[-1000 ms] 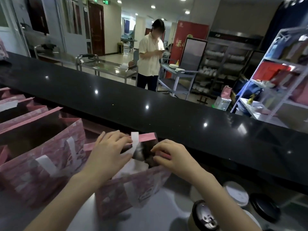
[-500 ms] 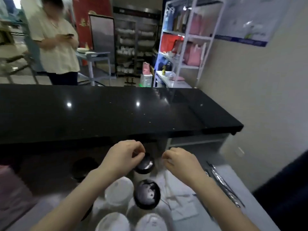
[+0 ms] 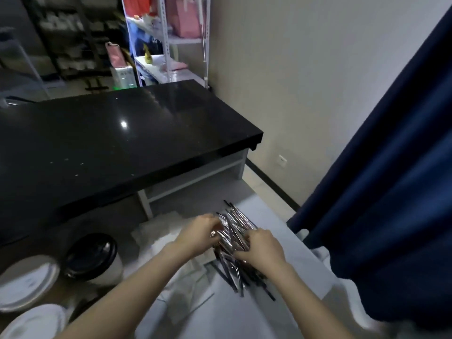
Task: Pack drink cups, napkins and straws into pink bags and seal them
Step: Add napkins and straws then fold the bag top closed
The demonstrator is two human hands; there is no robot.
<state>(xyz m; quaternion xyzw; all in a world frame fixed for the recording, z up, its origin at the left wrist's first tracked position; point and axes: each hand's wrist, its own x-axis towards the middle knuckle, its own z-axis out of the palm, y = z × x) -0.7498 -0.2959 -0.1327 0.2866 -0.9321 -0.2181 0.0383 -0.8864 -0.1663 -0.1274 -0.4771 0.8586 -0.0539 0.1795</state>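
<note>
Toward 6 o'clock in the view, on the pale grey desk (image 3: pixel 281 217), lies a loose pile of wrapped straws (image 3: pixel 236 225), silvery and dark, fanned out from 11 to 5 o'clock. Both hands are on it. The left hand (image 3: pixel 198 234) comes in at the pile's 9 o'clock edge with its fingers curled round a few straws. The right hand (image 3: pixel 263 248) sits at the pile's 4 o'clock side, its fingers bent down into the straws and gripping them. White napkins (image 3: pixel 159 232) lie flat just beside the left hand, at its 9 o'clock. Further toward 8 o'clock stand the drink cups: a black-lidded cup (image 3: pixel 94 255) and a white-lidded cup (image 3: pixel 27 282), close together. A glossy black ledge (image 3: pixel 117 135) runs above the desk at 10 o'clock. A dark blue curtain (image 3: pixel 391 192) hangs at 3 o'clock. Pink bags (image 3: pixel 187 19) sit blurred on a white rack at 12 o'clock.
</note>
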